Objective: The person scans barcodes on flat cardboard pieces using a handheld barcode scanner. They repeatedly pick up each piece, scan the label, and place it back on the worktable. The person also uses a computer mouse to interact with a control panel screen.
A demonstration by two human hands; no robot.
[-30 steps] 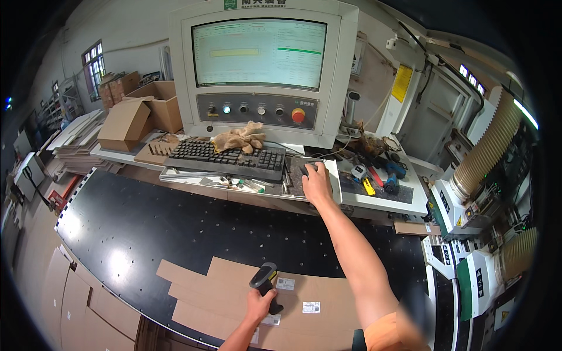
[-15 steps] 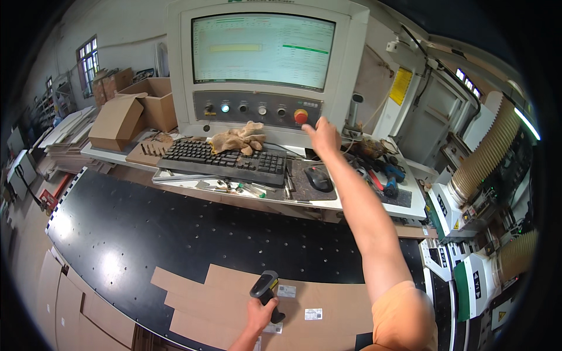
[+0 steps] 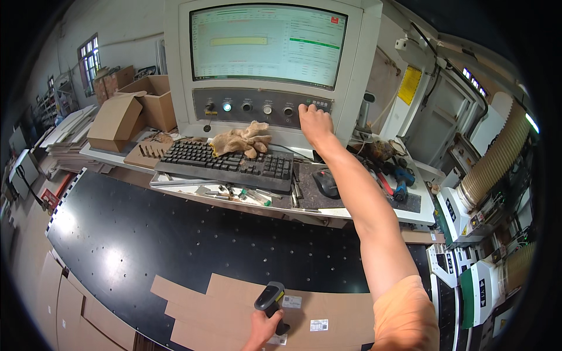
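My left hand (image 3: pixel 264 327) is wrapped round the grip of a black and yellow handheld barcode scanner (image 3: pixel 270 298), held over brown panels (image 3: pixel 228 310) with white labels. My right arm is stretched out to the control panel (image 3: pixel 234 110) under the monitor. There my right hand (image 3: pixel 317 124) is closed over the spot of the red emergency stop button, which it hides from view. A lit switch and several dark knobs sit along the panel to the left of that hand.
Below the panel lie a black keyboard (image 3: pixel 228 164), work gloves (image 3: pixel 243 140) on it, and a mouse (image 3: pixel 325 182). Tools, including a cordless drill (image 3: pixel 403 182), crowd the shelf's right. A black perforated table (image 3: pixel 193 234) spans the middle. Machine heads with ribbed hoses (image 3: pixel 494 158) stand at right.
My right hand has moved onto the red button, which was visible beside it before. The monitor screen now shows a small red patch at its upper right. My left hand still holds the scanner.
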